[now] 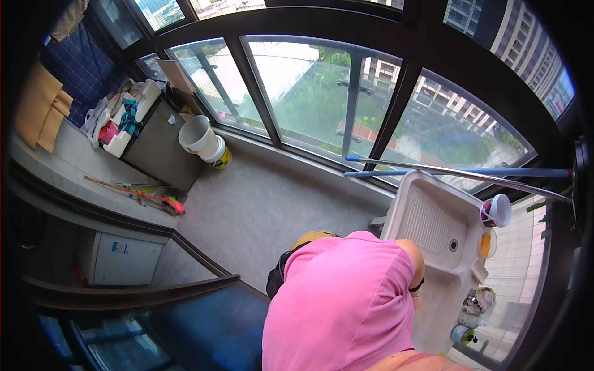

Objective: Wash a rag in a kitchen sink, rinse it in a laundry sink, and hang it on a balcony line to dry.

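Note:
Both my hands are out of view. A pink shirt point(343, 297) fills the lower middle, and a bare arm point(414, 259) with a dark band comes out of its sleeve at the right. That arm runs down beside the white laundry sink point(394, 218), its hand hidden. The sink has a ribbed washboard slope point(427, 218) and a drain point(454, 245). A pale counter point(431, 310) continues from the sink toward the bottom. Along its far rim stand a small white bucket point(500, 211), a bowl with something orange point(487, 243), a crumpled plastic bag point(479, 300) and a bottle point(462, 334).
Two poles point(464, 173) cross above the sink's window end. Stacked buckets point(197, 134) stand beside a dark cabinet point(160, 139) piled with cloths and bags. Long-handled tools point(139, 195) lie along the left wall. A sliding-door track point(204, 259) crosses the lower left; windows point(320, 102) line the far side.

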The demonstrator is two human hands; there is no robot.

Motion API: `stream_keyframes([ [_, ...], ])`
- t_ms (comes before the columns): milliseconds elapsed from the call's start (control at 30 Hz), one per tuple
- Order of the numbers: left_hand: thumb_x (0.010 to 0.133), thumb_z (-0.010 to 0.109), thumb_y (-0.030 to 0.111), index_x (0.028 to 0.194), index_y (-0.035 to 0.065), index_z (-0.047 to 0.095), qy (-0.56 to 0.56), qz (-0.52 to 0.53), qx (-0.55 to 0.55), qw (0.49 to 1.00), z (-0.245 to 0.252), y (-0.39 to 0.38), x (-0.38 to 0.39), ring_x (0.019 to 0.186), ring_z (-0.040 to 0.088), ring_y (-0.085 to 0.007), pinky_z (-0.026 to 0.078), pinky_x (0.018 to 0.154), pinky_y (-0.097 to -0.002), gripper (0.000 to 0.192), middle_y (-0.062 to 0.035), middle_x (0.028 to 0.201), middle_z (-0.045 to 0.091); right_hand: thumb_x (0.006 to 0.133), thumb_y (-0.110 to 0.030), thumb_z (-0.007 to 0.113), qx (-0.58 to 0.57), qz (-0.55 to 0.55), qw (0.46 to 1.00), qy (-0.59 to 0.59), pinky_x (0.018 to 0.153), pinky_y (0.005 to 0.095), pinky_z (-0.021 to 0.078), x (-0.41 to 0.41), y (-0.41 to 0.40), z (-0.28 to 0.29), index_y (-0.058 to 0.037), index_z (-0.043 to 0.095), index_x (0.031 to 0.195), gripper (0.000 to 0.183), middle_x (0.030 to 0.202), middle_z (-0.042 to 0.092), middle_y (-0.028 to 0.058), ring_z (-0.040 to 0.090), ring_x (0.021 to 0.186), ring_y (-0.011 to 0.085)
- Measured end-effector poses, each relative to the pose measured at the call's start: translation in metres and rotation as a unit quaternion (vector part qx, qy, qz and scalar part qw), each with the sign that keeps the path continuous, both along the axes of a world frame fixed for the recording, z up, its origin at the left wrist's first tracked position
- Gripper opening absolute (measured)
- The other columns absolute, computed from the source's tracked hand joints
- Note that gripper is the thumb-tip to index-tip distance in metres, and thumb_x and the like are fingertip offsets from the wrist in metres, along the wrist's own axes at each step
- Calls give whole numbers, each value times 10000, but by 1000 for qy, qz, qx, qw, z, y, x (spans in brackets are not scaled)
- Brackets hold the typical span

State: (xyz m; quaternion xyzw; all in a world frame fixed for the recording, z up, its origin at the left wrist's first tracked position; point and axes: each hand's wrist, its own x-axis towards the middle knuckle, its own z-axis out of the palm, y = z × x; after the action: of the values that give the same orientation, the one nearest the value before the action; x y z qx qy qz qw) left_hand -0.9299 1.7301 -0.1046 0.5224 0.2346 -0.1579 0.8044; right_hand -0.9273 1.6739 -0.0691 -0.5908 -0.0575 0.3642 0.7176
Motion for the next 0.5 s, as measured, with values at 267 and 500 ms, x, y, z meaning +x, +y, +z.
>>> stream_keyframes([
  [267,822,515,307,933,33,517,9,-67,49,997,2,-9,0,618,520,-174,455,551,-312,295,-50,678,529,848,-176,430,-48,42,986,-153,935,387,309,-5,-15,6,-25,405,1207,390,1174,463,149,400,1108,309],
  [500,822,515,323,917,32,521,4,-121,82,989,4,-17,2,619,518,-172,454,551,-310,305,-48,677,528,853,-157,419,-109,82,919,-370,941,391,302,-14,-30,14,-18,401,1209,383,1178,459,157,393,1115,318],
])
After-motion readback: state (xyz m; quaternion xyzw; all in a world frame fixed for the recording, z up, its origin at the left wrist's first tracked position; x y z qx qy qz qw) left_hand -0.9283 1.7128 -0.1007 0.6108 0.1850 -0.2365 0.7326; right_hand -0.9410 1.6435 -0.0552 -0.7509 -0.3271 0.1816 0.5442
